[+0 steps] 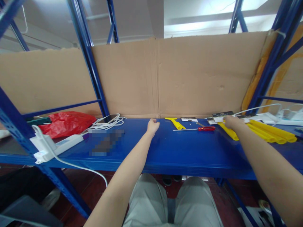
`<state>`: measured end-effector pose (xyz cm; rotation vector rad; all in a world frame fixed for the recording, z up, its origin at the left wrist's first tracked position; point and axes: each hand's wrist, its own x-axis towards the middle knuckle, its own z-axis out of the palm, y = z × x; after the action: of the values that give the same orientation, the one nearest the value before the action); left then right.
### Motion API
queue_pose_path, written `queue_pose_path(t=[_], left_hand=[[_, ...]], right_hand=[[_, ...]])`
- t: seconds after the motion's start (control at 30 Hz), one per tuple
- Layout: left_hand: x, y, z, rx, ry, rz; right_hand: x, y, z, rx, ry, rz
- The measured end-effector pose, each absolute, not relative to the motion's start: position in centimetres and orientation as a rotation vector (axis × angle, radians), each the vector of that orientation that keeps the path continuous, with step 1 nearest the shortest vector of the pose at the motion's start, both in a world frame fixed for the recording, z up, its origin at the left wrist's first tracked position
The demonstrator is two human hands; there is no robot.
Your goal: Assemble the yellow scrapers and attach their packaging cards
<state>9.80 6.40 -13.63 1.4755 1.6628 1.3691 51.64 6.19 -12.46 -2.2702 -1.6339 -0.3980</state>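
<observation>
My left hand (pixel 153 126) rests over the blue shelf with its fingers curled closed; whatever it may hold is hidden. To its right lies a yellow T-shaped plastic piece (pixel 177 123), and beside that a red-handled screwdriver (pixel 206 128). My right hand (pixel 231 122) reaches to the right side of the shelf, its fingers bent closed among small black-and-white packets (pixel 221 115). Partly under this hand is another yellow plastic piece (pixel 229 132); I cannot tell whether the hand grips it. Several yellow tube-like handles (pixel 272 132) lie farther right.
A white power strip (pixel 59 146) and its cable sit at the left, near a red plastic bag (pixel 69 123) and a coiled white cable (pixel 109 122). Cardboard (pixel 189 75) stands along the back. Blue uprights (pixel 86 53) frame the shelf. A flat black-and-white packet (pixel 188 119) lies behind the screwdriver.
</observation>
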Motion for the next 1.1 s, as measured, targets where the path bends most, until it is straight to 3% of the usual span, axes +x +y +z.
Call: queue_pose_path(t=[0.23,0.63,1.1], left_hand=[[9.9,6.5,-13.8,1.497,1.665,1.368],[10.1,6.0,-13.7,1.841,1.685,1.283],[10.7,4.6,-13.8,2.295,1.657,0.824]], right_hand=[[44.2,5.2,-10.0,-2.292,-1.646,-0.462],[37.3,4.4,-12.5,-1.811,-2.033,-0.112],[32.4,3.3,-13.5,-1.566,-2.369,0.004]])
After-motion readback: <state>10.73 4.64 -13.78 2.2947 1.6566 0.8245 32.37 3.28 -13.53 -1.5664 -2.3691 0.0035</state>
